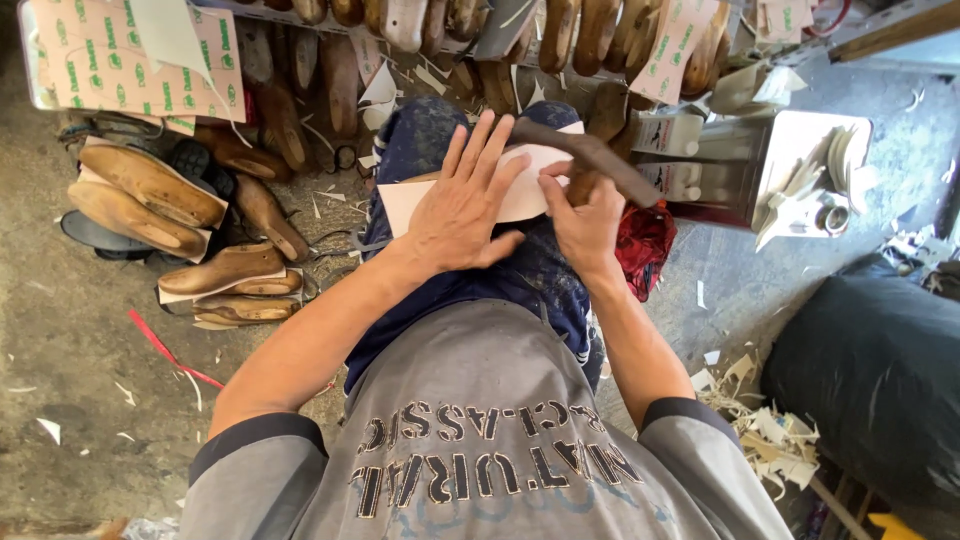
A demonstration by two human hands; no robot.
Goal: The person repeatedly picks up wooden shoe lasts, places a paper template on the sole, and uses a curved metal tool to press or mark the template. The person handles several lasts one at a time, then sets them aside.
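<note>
We sit over a dusty concrete floor (60,330) strewn with white offcuts, and on our lap, across the dark blue trousers (520,280), lies the white board piece (530,185), flat and stiff-looking with a curved edge. Our left hand (462,205) lies palm down on it, fingers (480,150) spread wide and straight, pinning it to the knee. Our right hand (585,215) is closed around a dark, curved wooden handle (590,155) that slants up over the sheet; its working end we cannot make out.

To do this well, we judge that the flat hand should press evenly so the sheet does not slide on the cloth, and the spread fingers should stay outside the tool's path.

To the left, smooth tan wooden shoe lasts (150,190) lie in a loose heap, some with pale insole boards beneath. A crumpled red cloth (645,245) sits just beside the right wrist.
</note>
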